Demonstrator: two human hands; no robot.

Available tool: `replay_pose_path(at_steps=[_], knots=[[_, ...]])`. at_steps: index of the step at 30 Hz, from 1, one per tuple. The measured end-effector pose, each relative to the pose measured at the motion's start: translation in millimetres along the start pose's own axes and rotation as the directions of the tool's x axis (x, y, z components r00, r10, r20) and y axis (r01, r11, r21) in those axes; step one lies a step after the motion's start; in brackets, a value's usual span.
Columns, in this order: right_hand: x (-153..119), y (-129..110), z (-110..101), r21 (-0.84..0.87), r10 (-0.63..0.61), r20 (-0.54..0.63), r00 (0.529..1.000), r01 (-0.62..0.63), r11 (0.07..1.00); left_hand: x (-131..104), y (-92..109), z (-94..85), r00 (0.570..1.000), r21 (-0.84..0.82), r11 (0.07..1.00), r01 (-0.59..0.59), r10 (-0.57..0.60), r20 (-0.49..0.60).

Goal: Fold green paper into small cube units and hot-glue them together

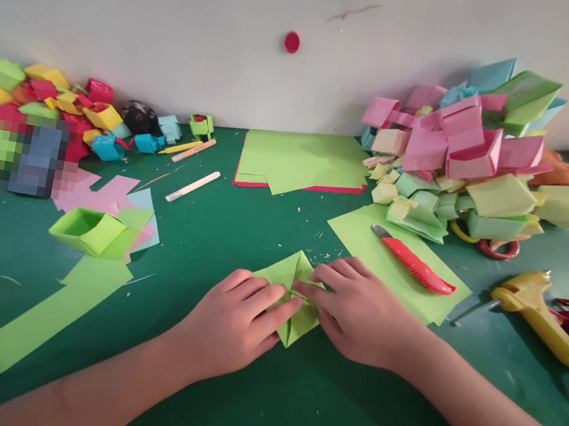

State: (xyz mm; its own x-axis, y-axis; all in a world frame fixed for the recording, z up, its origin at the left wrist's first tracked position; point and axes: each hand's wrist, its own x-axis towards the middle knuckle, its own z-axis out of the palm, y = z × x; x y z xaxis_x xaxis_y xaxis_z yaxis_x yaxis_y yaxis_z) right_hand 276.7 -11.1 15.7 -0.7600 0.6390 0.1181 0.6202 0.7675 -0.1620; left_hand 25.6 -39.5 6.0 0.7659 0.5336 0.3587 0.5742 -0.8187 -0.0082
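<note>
A light green sheet of paper (297,327), folded into a small diamond with creases meeting near its middle, lies on the green table in front of me. My left hand (238,319) grips its left side, fingers bent over the top. On the right side, my right hand (356,306) presses and holds the folds, its fingertips close to the left ones. Both thumbs are partly hidden. Just beyond my right hand, a red utility knife (418,266) rests on a flat green sheet (359,226).
Green sheets (304,161) over red ones lie by the wall. Folded paper boxes are heaped at back right (456,140) and back left (52,91). A yellow glue gun (547,314) is at right. At left are an open green paper box (86,229) and a green strip (62,313).
</note>
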Motion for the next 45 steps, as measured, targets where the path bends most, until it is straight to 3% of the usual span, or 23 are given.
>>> replay_pose_path(at_steps=[9, 14, 18, 23, 28, 34, 39, 45], knots=[[-6.5, -6.6, -4.3, 0.013, 0.002, 0.013, 1.000, -0.002, 1.000, -1.3, -0.9, -1.5, 0.999, -0.114, 0.993, 0.032, -0.028, 0.037], [-6.2, -10.5, -3.8, -0.015, -0.003, 0.014, 1.000, 0.003, 1.000, -1.3, 1.9, 0.2, 1.000, -0.052, 0.998, 0.020, -0.019, 0.020], [-6.2, -10.0, -3.9, 0.002, -0.050, 0.020, 0.999, 0.050, 0.999, -2.0, -2.7, -0.6, 0.995, -0.004, 0.995, -0.097, 0.097, 0.010], [-7.4, -8.6, -4.7, 0.083, -0.129, -0.032, 0.991, 0.132, 0.988, -2.0, -16.7, -8.1, 0.973, -0.075, 0.970, -0.230, 0.229, -0.023], [-6.8, -6.1, -5.1, 0.138, -0.123, -0.052, 0.991, 0.129, 0.982, -5.1, -25.2, -3.9, 0.994, -0.281, 0.955, -0.099, 0.080, -0.077], [-8.8, -1.7, -6.8, 0.251, -0.110, -0.030, 0.993, 0.114, 0.961, -9.1, -26.3, 4.2, 0.994, -0.456, 0.884, 0.107, -0.109, 0.022], [-8.4, -2.3, -6.4, 0.180, -0.092, -0.061, 0.994, 0.101, 0.978, -9.3, -26.0, 4.0, 0.988, -0.470, 0.871, 0.146, -0.154, 0.022], [-5.9, 4.1, 4.9, 0.071, -0.061, -0.202, 0.978, 0.077, 0.994, -9.2, -27.0, 5.1, 0.986, -0.485, 0.860, 0.156, -0.164, 0.026]])
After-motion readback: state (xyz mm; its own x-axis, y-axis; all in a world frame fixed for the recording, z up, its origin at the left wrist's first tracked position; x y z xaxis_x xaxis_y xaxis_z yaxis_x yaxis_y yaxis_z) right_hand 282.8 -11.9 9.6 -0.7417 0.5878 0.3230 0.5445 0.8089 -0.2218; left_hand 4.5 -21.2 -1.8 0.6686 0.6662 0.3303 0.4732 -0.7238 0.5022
